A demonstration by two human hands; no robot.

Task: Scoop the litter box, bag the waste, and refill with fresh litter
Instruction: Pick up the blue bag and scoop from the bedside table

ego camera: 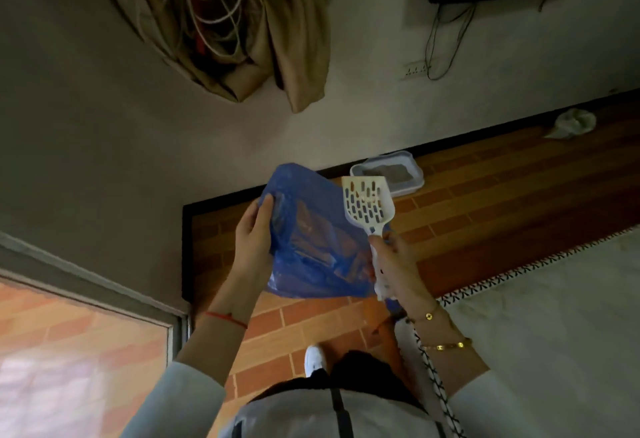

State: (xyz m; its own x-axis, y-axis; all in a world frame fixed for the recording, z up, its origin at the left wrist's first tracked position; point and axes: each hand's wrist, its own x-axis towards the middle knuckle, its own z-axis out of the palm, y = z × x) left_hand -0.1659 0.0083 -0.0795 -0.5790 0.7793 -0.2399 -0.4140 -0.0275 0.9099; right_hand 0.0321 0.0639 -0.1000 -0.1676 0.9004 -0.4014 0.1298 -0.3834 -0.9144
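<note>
Head view looks down on a brick-patterned floor (485,202) that meets a pale wall (104,125), with a light rug (554,299) edged in a black-and-white pattern on the right. A beige cloth (294,39) tangled with white cords (207,4) hangs on the wall. Near the middle, a blue plastic bag (311,247) is held up between both hands. The left hand (251,240) grips the bag's left edge, fingers (265,205) curled over its rim. Against the wall beyond, well apart from the hands, the litter box (388,176) sits on the floor with grey litter inside. The right hand (394,264) grips the handle of a white slotted scoop (369,205), fingers wrapped round it, the scoop's head raised beside the bag. 1 white shoe (314,359) shows below.
</note>
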